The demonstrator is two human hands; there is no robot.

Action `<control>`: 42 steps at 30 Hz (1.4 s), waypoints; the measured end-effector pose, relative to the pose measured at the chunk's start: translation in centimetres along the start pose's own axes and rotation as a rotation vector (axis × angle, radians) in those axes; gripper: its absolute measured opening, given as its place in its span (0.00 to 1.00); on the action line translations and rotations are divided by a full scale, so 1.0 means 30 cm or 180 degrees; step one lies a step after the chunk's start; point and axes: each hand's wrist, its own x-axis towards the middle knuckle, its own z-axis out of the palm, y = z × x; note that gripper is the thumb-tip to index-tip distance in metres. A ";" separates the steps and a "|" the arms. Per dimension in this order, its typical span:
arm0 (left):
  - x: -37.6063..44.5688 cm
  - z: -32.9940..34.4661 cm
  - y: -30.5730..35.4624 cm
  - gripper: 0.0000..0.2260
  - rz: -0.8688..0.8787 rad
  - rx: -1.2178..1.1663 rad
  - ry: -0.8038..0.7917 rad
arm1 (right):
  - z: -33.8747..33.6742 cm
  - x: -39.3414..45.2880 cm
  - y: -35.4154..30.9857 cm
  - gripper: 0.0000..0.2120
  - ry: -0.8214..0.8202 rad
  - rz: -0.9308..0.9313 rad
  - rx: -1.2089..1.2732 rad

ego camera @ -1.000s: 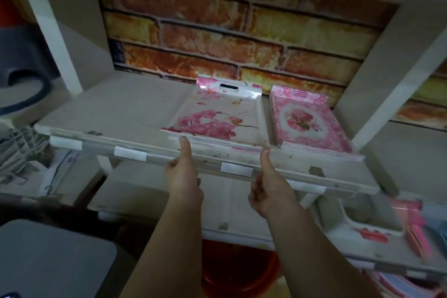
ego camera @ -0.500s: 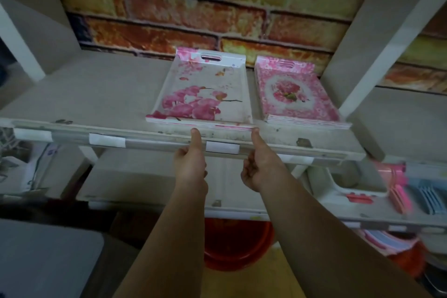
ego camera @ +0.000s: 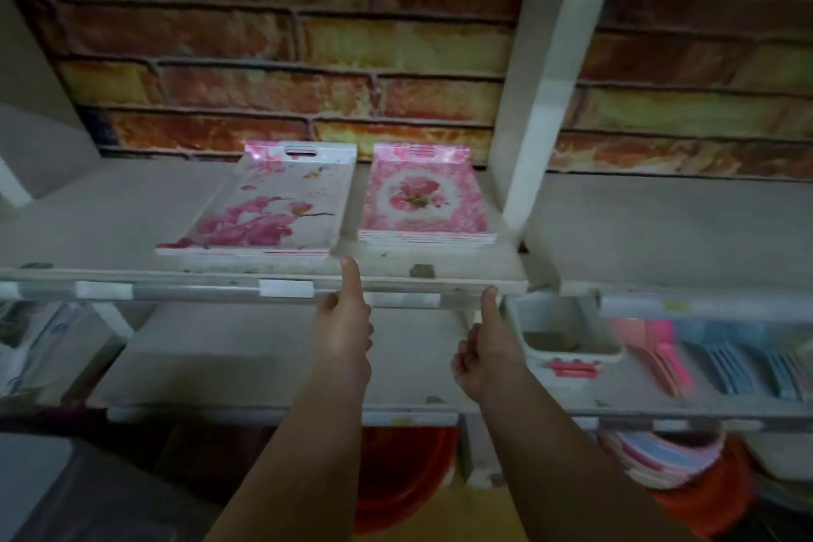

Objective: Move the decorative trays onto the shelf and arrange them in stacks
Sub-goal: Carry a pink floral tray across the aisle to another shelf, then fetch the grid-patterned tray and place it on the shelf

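Two piles of decorative trays lie side by side on the upper shelf (ego camera: 110,233). The white tray with pink orchids (ego camera: 281,207) is on the left, and the pink rose-patterned stack (ego camera: 422,202) is on the right beside the white upright. My left hand (ego camera: 345,321) is below the shelf's front edge with its thumb pointing up at the gap between the piles. My right hand (ego camera: 484,348) has its thumb raised at the shelf edge under the pink stack's right corner. Both hands have curled fingers and hold nothing. Neither thumb touches a tray.
A brick-pattern wall backs the shelves. A white upright (ego camera: 532,136) bounds the shelf on the right. The lower shelf holds a white bin (ego camera: 567,343) and pink and blue plastic ware (ego camera: 704,361). A red bucket (ego camera: 396,480) sits on the floor below.
Both hands have moved right, from the front edge of the white orchid tray to the front of the pink stack. The trays stay where they were.
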 end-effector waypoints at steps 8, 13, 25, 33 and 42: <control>-0.305 0.430 -0.178 0.29 0.0037 0.0269 -0.0591 | -0.452 0.053 -0.307 0.31 0.0113 -0.0356 0.0418; -0.488 0.751 -0.314 0.30 0.0148 0.0436 -0.0922 | -0.808 0.069 -0.456 0.31 0.0316 -0.0542 0.0836; -1.122 1.470 -0.655 0.39 0.0429 0.1405 -0.2503 | -1.760 -0.112 -0.774 0.37 0.1196 -0.1290 0.1666; -1.473 1.777 -0.987 0.28 -0.0240 0.1575 -0.3596 | -2.244 -0.283 -0.778 0.38 0.2557 -0.1400 0.2338; -1.769 2.230 -1.259 0.30 -0.0519 0.1918 -0.4532 | -2.639 -0.228 -0.978 0.41 0.3090 -0.1352 0.2908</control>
